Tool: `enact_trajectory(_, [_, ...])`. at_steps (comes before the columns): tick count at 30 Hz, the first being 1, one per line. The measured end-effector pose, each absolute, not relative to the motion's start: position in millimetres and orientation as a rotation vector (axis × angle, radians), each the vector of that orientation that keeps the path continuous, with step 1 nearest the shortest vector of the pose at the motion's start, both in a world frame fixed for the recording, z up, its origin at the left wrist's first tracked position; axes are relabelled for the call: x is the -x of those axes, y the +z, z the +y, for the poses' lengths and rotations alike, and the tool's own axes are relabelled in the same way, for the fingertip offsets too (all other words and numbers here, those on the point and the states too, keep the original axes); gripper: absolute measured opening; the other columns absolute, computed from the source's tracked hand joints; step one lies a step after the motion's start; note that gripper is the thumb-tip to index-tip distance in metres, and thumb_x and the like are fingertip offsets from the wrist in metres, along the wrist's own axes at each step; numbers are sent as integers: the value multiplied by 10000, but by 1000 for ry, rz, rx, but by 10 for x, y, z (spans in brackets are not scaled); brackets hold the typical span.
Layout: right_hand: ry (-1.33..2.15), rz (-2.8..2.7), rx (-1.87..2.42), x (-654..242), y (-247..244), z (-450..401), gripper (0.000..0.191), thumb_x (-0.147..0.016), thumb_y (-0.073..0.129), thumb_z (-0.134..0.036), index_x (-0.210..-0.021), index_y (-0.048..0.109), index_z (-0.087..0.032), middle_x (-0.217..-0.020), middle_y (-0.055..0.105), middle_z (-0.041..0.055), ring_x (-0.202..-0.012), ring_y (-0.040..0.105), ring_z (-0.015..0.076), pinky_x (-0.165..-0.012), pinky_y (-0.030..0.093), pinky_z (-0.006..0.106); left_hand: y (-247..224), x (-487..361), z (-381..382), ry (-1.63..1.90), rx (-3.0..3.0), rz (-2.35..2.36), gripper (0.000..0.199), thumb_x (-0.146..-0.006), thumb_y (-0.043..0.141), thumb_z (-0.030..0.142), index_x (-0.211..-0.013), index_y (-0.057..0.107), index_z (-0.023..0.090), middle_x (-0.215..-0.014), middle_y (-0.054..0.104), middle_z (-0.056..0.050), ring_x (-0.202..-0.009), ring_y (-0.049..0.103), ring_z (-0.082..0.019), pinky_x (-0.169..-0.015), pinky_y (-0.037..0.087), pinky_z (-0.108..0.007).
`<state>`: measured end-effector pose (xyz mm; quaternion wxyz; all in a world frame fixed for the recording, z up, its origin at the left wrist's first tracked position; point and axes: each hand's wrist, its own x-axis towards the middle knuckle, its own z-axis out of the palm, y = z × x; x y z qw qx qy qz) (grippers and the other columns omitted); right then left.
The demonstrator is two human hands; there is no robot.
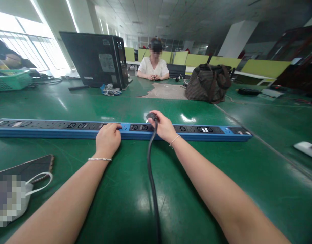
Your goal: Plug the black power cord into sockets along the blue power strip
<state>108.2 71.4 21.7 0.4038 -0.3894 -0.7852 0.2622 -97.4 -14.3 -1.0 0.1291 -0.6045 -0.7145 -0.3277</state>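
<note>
A long blue power strip (135,136) with black socket sections lies across the green table in front of me. My left hand (108,137) rests on it left of the middle, its fingers curled over the top face. Above the strip, a little right of the middle, my right hand (164,124) pinches a black plug (152,117) with pale metal pins pointing left. From the plug a thick black cable (151,173) runs down toward me over the table. The plug is apart from the sockets.
Beyond the strip stand a black computer case (95,61), gloves (110,89) and a brown bag (209,83). A person (153,66) sits across the table. At left are a green basket (11,80), a phone (26,166) and a white-strapped item (22,200).
</note>
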Motion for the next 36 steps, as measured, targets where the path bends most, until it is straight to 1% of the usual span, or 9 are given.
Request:
enact_trajectory(5, [594,-2038,1003,-1477,155,729,310,-868,523,-353,-1134,561,-199,-1025,679,39,-898,629,155,-813,475,276,-18,979,-138,-962,1761,-2070,312,-777,385,158,-887,672,213,-965,682,-58,-966,589,-226,-892,444,-357])
enact_trajectory(10, [498,-2133,1165,-1422,177,651,311,-872,520,-387,-1153,564,-262,-1016,691,15,-910,633,176,-791,477,295,-19,973,-150,-939,1770,-2072,328,-777,374,154,-910,671,197,-969,676,-72,-961,582,-235,-889,440,-360])
enact_trajectory(15, [450,-2161,1239,-1397,218,615,317,-867,529,-375,-1162,560,-263,-988,696,20,-888,635,186,-788,476,299,-23,967,-149,-939,1771,-2051,327,-781,373,163,-897,675,214,-965,673,-59,-966,576,-228,-896,436,-357])
enact_trajectory(21, [457,-2167,1216,-1404,213,633,313,-866,540,-349,-1165,558,-260,-1022,687,31,-902,630,189,-810,475,309,-31,976,-142,-916,1776,-2038,330,-782,369,159,-899,674,203,-967,673,-62,-960,577,-230,-896,439,-364])
enact_trajectory(28, [486,-2156,1177,-1408,191,673,317,-852,563,-337,-1157,567,-248,-1005,683,41,-892,628,196,-813,480,324,-35,983,-140,-893,1778,-2036,331,-785,367,162,-899,676,196,-975,673,-67,-947,578,-228,-896,438,-360])
enact_trajectory(36, [533,-2131,1148,-1401,165,698,311,-820,608,-341,-1122,588,-274,-974,690,9,-872,634,178,-813,492,328,-33,975,-139,-910,1768,-2035,330,-782,372,162,-895,680,197,-972,674,-63,-951,580,-228,-890,440,-356])
